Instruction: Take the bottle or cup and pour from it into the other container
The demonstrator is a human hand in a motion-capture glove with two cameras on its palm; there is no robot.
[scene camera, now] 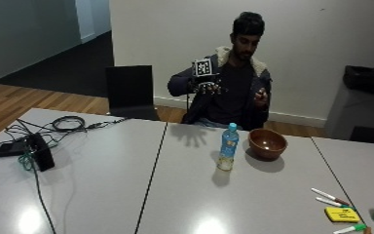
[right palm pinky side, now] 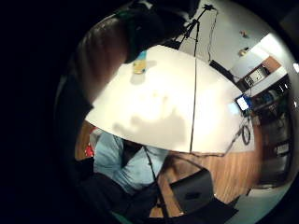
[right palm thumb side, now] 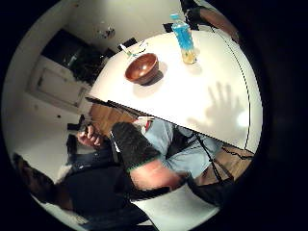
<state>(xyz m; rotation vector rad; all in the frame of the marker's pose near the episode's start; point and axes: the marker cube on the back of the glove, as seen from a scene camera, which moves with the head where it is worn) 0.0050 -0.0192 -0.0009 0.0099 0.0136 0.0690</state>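
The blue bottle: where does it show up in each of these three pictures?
Outside view: bottle stands upright mid-table, beside the brown bowl.
Thumb side palm view: bottle on the white table, near the bowl.
Little finger side palm view: only its lower part shows.
Shared landmark: the table seam.

The bottle [scene camera: 227, 147] has a blue cap, a blue label and a pale yellow base. Just beside the bottle, the bowl [scene camera: 267, 144] is reddish brown. The table [scene camera: 109, 195] under the bottle is pale grey. The gloved right hand [scene camera: 208, 87] is black. Near the bowl, the markers [scene camera: 329, 196] are white, and the sticky notes [scene camera: 341, 214] are yellow.
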